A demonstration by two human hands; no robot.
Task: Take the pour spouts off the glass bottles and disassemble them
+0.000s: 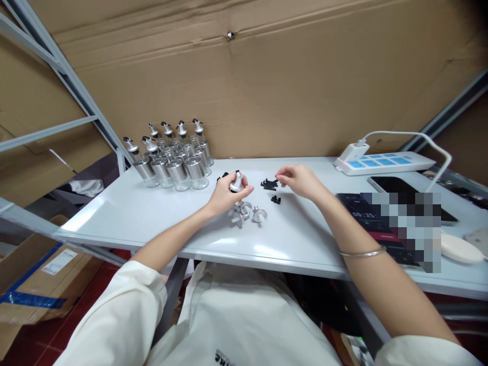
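Observation:
My left hand point(224, 195) is closed around a silver bottle pourer with a dark tip point(237, 183), held above the table. My right hand point(299, 180) pinches at the edge of a small pile of flat black pieces point(269, 184); one piece meets its fingertips. Just nearer lies a little cluster of black parts point(276, 200). Below my left hand are several loose silver pourer parts point(239, 216), with one point(260, 215) a little apart to the right. More black parts point(224, 175) show partly behind my left hand.
At the back left stand several glass bottles with metal sleeves point(177, 172), many topped with pourers. On the right are a power strip point(385, 162) with a plugged-in charger point(353, 152), a dark phone point(404, 190), a lit device screen point(362, 216) and a cream oval object point(461, 248). Cardboard point(267, 101) rises behind the table.

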